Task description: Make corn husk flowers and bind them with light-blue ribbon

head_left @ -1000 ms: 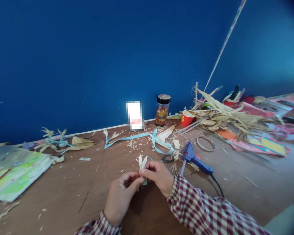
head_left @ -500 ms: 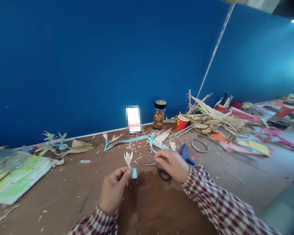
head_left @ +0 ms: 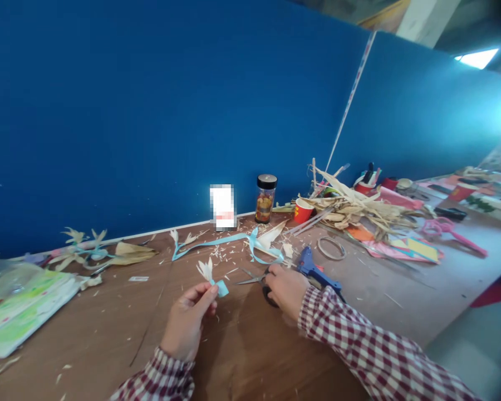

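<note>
My left hand [head_left: 191, 316] pinches a small cream flower [head_left: 206, 270], seemingly made of corn husk, at its base. A short tail of light-blue ribbon [head_left: 222, 288] sticks out to the right of the fingertips. To the right, my right hand [head_left: 287, 289] is closed over the handles of the scissors [head_left: 254, 277]. Their blades lie parted on the table, pointing left, while the fingers partly hide the black handles. Beyond both hands stretches a longer light-blue ribbon [head_left: 219, 241], with husk flowers [head_left: 182, 238] at its left end and a pale husk leaf [head_left: 271, 236] near its bow.
A blue glue gun [head_left: 317, 268] lies just right of my right hand, near a tape ring [head_left: 331, 248]. Behind stand a black-lidded jar [head_left: 265, 199] and a red paper cup [head_left: 303, 211]. Dried husks [head_left: 359, 209] are heaped at right; green printed sheets [head_left: 29, 312] lie left.
My right hand has come down onto the scissors' handles. My left hand has tilted the flower to the left and raised its ribbon tail slightly. The view has shifted slightly.
</note>
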Tool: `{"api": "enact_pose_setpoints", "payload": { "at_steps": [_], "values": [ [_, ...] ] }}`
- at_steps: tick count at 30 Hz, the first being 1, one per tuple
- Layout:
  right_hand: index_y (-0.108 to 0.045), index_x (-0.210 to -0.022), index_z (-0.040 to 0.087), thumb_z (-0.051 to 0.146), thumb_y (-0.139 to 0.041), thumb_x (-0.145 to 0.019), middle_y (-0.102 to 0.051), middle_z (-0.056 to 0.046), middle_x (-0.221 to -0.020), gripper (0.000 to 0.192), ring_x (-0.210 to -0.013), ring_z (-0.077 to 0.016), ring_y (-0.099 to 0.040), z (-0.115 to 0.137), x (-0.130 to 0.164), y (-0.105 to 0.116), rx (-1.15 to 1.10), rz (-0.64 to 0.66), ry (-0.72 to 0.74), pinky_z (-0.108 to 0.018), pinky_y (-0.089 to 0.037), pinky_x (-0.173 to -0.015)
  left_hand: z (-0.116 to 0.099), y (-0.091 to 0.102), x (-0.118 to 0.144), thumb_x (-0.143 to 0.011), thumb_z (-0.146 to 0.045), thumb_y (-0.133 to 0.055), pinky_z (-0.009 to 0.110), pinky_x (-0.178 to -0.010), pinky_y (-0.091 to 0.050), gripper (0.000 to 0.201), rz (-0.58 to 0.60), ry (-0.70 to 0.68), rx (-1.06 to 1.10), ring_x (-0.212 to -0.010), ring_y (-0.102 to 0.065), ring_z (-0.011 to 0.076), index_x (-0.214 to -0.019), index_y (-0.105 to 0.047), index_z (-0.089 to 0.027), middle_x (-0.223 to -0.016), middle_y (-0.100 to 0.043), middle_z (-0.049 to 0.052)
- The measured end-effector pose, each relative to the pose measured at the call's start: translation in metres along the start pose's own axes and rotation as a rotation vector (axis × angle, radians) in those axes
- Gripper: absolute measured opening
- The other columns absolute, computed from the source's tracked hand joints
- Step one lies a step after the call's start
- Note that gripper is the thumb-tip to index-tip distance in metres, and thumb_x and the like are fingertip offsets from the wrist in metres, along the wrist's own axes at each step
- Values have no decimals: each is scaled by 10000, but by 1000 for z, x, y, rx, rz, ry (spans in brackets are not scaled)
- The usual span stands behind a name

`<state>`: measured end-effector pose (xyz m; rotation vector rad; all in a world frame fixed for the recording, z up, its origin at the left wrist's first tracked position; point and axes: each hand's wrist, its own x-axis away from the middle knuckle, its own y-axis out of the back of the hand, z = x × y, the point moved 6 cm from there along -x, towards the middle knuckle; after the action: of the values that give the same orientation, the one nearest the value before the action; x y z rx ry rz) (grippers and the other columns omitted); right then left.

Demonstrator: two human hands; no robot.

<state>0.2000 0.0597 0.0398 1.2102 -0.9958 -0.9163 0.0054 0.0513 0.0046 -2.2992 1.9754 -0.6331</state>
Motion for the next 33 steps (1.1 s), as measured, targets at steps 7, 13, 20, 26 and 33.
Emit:
{"api": "enact_pose_setpoints", "payload": {
  "at_steps": [7, 13, 20, 26, 33],
  "values": [
    [-576, -837, 163, 203, -477, -795, -599, -81, -846, 115, -802, -194, -558, -13, -6, 6, -166, -76, -4, -299, -388, -698, -4, 6, -5, -587, -158, -729, 175, -537, -507, 279, -18, 0, 141, -589, -600, 91, -845, -626, -127, -683, -646, 21],
    [-548, -814, 154, 317, -421, -829, -600, -24, -679, 207, -614, -129, -546, -7, -13, 4, -1005, 36, 94, -255, -392, -553, -10, 13, -8, -693, -204, -653, 191, -544, -522, 191, -49, 21, 187, -625, -624, 113, -860, -634, -114, -710, -663, 60],
    [-461, -1100, 161, 315, -655, -682, -620, -50, -827, 486, -677, -131, -574, 15, -26, -10, -1558, 148, 31, -210, -376, -496, -8, 24, -14, -636, -194, -701, 131, -441, -475, 223, -107, 12, 147, -470, -555, 58, -833, -622, -125, -559, -602, -16],
    [-489, -1101, 176, 333, -578, -758, -614, -54, -923, 387, -723, -121, -554, 41, -26, -7, -1523, 251, 211, -227, -418, -579, -9, 27, -19, -652, -113, -680, 165, -549, -523, 99, -102, -10, 225, -588, -615, 91, -729, -618, -115, -656, -646, 25],
    [-530, -1096, 201, 264, -536, -775, -593, -18, -836, 328, -761, -140, -524, 38, -22, -18, -1317, 81, 196, -256, -413, -677, -9, 31, -22, -710, -101, -619, 183, -556, -532, 92, -158, 28, 242, -594, -624, 101, -802, -619, -111, -671, -655, 47]
  ]
}}
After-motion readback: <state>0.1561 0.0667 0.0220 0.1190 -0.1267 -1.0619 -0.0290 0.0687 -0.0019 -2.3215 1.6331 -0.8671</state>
